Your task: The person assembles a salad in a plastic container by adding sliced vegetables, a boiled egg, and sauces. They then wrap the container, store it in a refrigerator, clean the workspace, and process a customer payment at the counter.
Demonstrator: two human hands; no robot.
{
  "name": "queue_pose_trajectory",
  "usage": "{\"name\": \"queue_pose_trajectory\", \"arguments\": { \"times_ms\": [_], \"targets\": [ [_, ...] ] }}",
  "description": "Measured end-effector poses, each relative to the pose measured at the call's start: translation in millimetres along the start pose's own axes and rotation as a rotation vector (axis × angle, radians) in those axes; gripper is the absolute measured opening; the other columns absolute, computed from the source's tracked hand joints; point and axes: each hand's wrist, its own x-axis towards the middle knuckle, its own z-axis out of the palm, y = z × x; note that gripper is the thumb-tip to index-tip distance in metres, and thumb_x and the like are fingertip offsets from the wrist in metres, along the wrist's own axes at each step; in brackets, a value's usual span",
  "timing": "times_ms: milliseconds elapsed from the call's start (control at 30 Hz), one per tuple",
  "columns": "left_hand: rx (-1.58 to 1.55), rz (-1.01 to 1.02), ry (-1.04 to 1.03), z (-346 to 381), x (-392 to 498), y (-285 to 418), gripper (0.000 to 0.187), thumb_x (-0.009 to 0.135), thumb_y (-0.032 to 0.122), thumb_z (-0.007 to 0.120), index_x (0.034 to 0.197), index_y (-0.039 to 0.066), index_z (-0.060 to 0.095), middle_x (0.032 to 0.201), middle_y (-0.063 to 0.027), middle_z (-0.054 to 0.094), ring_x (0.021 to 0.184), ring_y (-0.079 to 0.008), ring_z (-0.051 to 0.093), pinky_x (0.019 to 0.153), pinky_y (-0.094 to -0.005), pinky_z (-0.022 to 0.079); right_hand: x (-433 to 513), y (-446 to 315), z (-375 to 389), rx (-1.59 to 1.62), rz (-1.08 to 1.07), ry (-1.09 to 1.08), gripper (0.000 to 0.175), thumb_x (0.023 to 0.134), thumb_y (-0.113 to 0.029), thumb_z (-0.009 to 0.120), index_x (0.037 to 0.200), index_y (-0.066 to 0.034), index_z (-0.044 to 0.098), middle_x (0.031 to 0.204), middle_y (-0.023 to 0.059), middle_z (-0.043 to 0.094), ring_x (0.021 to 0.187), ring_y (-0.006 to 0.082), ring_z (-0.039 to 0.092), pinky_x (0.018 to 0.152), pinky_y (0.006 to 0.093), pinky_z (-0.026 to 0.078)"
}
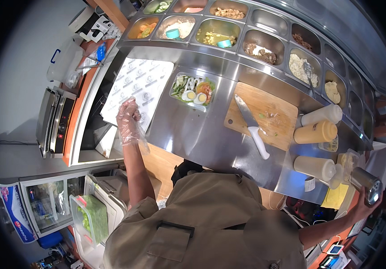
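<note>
My left hand [129,112], in a clear plastic glove, has its fingers curled over a stack of printed paper sheets [139,84]; nothing shows in it. At the far right my right hand [369,201] grips a metal shaker [364,180], tilted beside the squeeze bottles. A clear plastic tray [200,107] of salad with halved boiled egg [189,96], tomato and cucumber sits on the steel counter [193,131]. Right of it, a white-handled kitchen knife [251,124] lies across a wooden cutting board [278,101] that bears small food scraps.
Steel food pans [263,47] line the counter's far side, one with a spoon [309,74]. Squeeze bottles [315,132] lie or stand right of the board. At left are a contact grill [56,122], a glass-door fridge [48,205] and a lettuce container [92,218].
</note>
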Motion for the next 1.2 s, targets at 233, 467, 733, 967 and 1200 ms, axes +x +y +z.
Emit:
{"name": "queue_pose_trajectory", "arguments": {
  "times_ms": [233, 467, 733, 967, 1200],
  "targets": [
    [-0.123, -0.118, -0.125, -22.6, 53.3, -14.1, 0.017, 0.092, 0.006, 0.066, 0.108, 0.000, 0.065, 0.080, -0.0009, 0.058, 0.063, -0.0076, 0.048, 0.056, -0.0232, 0.038, -131.2, -183.1, 178.7, 0.042, -0.570, -0.551, 0.081, 0.063, -0.005, 0.085, 0.139, -0.0096, 0.057, 0.131, 0.0100, 0.064, 0.125, 0.0283, 0.056, 0.107, 0.0428, 0.044],
    [-0.205, -0.233, -0.227, -60.9, 97.8, -16.6, 0.016, 0.092, 0.006, 0.067, 0.108, 0.003, 0.065, 0.084, -0.0006, 0.058, 0.066, -0.0069, 0.047, 0.058, -0.0195, 0.039, -278.4, -287.3, 380.7, -0.076, -0.989, -0.704, 0.068, 0.069, -0.006, 0.078, 0.133, -0.0214, 0.060, 0.127, 0.0020, 0.060, 0.121, 0.0231, 0.054, 0.114, 0.0615, 0.024],
    [-0.198, -0.322, -0.264, -95.7, 122.1, -36.6, 0.016, 0.091, 0.005, 0.068, 0.108, 0.003, 0.067, 0.085, -0.0008, 0.061, 0.066, -0.0079, 0.051, 0.058, -0.0220, 0.040, -303.3, -309.9, 417.4, -0.164, -1.074, -0.612, 0.062, 0.074, 0.000, 0.065, 0.131, -0.0227, 0.061, 0.129, 0.0008, 0.059, 0.123, 0.0229, 0.052, 0.114, 0.0637, 0.020],
    [-0.221, -0.316, -0.378, -93.9, 130.2, -51.5, 0.016, 0.092, 0.004, 0.066, 0.108, 0.002, 0.068, 0.087, -0.0004, 0.061, 0.069, -0.0082, 0.052, 0.061, -0.0233, 0.041, -311.1, -312.0, 417.4, -0.211, -1.054, -0.611, 0.066, 0.072, -0.003, 0.070, 0.134, -0.0243, 0.060, 0.131, 0.0002, 0.058, 0.125, 0.0234, 0.050, 0.114, 0.0609, 0.020],
    [-0.202, -0.362, -0.416, -78.3, 140.2, -49.7, 0.015, 0.094, 0.006, 0.067, 0.108, 0.004, 0.067, 0.085, -0.0005, 0.061, 0.068, -0.0077, 0.052, 0.060, -0.0224, 0.040, -305.6, -312.1, 416.4, -0.210, -1.004, -0.550, 0.071, 0.069, -0.007, 0.077, 0.134, -0.0270, 0.059, 0.130, -0.0014, 0.058, 0.126, 0.0219, 0.050, 0.114, 0.0587, 0.020]
  ]
}}
